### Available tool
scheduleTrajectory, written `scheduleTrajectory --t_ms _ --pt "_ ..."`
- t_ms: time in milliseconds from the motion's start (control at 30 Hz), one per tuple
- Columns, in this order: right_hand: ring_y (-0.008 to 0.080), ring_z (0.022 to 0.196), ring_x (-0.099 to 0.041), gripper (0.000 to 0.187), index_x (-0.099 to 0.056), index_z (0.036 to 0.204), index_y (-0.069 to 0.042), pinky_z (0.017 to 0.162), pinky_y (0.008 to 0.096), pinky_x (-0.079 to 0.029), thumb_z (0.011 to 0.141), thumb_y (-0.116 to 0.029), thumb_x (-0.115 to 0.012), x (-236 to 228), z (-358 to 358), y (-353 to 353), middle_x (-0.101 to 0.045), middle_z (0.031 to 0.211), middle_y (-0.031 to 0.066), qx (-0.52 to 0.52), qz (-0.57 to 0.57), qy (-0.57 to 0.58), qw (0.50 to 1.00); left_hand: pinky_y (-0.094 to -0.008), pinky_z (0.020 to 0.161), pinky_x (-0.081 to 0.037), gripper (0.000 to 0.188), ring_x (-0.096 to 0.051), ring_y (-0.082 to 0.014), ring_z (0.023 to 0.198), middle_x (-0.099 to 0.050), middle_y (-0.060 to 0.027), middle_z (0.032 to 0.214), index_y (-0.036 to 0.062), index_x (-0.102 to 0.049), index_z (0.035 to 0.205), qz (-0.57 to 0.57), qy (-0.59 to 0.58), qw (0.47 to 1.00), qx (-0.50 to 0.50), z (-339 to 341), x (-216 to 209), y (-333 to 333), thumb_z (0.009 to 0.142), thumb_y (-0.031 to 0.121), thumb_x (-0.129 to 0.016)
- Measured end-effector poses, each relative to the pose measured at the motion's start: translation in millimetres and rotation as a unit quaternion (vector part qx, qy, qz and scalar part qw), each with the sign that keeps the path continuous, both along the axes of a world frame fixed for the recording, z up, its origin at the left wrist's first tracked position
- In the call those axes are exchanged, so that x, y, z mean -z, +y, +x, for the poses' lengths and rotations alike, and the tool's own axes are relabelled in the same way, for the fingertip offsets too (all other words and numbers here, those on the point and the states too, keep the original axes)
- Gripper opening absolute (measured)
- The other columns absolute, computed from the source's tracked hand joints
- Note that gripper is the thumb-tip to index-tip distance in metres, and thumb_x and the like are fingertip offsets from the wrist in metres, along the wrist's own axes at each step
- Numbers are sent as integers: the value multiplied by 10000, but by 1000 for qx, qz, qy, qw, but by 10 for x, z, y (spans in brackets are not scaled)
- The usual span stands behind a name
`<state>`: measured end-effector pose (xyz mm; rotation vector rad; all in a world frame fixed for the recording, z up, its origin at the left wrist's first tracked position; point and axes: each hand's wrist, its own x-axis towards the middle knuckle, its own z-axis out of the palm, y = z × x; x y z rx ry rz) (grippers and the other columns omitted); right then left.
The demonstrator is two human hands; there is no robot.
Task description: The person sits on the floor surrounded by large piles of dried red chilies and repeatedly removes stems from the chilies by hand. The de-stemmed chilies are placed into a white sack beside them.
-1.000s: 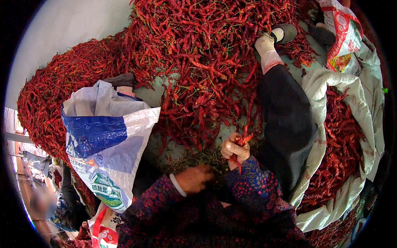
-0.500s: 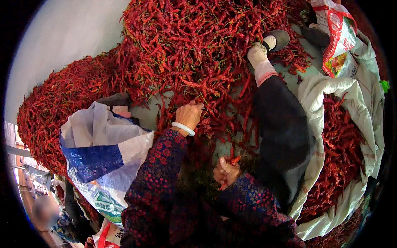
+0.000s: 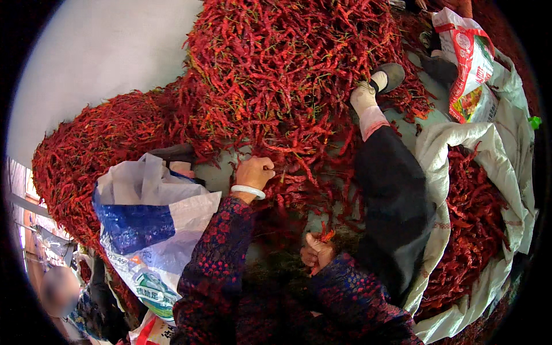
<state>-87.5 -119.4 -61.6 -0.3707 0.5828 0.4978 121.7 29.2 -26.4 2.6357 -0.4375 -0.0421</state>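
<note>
Dried red chili peppers (image 3: pixel 287 86) lie in a big heap in front of me, thinning out into loose ones near my hands. At the heap's near edge, my left hand (image 3: pixel 255 172), with a white bangle (image 3: pixel 248 191) on the wrist, is closed with its fingers curled in. What it holds, if anything, I cannot make out. Nearer to my body, my right hand (image 3: pixel 317 253) is closed on a chili pepper (image 3: pixel 328 236), whose orange-red end sticks out above the thumb.
An open white-and-blue woven bag (image 3: pixel 141 224) stands left of my left arm. On the right, beyond my outstretched dark-trousered leg (image 3: pixel 394 195), a pale sack (image 3: pixel 434 167) holds more chilies. A red-and-white bag (image 3: pixel 471 63) lies far right. Another person (image 3: pixel 95 307) sits at lower left.
My left hand has drawn back a little from the heap, toward me and to the left, its fingers curled. The right hand still grips its chili pepper. The whole view has shifted slightly.
</note>
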Motion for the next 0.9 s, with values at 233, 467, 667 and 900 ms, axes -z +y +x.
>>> scheduleTrajectory --t_ms 233,467,667,900 --pt "163 618 -401 342 -463 926 -111 558 322 -370 810 -432 -494 335 72 -77 -417 739 24 -61 -126 -62 988 -277 632 -427 202 -549 -167 697 -566 -92 693 -13 -576 757 -202 -28 979 -27 -193 -332 266 637 111 -681" --pt "214 925 -527 393 -430 1176 -43 742 340 -453 834 -202 -541 -42 104 -89 -526 1090 123 140 -124 -194 963 -245 609 -430 139 -542 -97 673 -583 -54 713 5 -564 735 -246 -4 969 -30 -995 -719 -20 687 97 -657" --pt "224 896 -526 213 -524 933 -19 755 357 -460 784 -144 -610 -26 68 -21 -544 937 94 156 -82 -160 971 -278 533 -431 121 -568 -166 577 -574 -97 674 28 -570 776 -223 206 951 61 -1650 -341 -158 737 138 -604" --pt "160 502 -362 239 -482 757 -72 499 320 -361 795 -275 -602 113 90 -101 -354 566 -1 89 33 2 995 -311 579 -450 102 -584 -261 669 -593 -125 748 16 -585 810 -112 -76 991 19 -817 -109 68 720 64 -592"
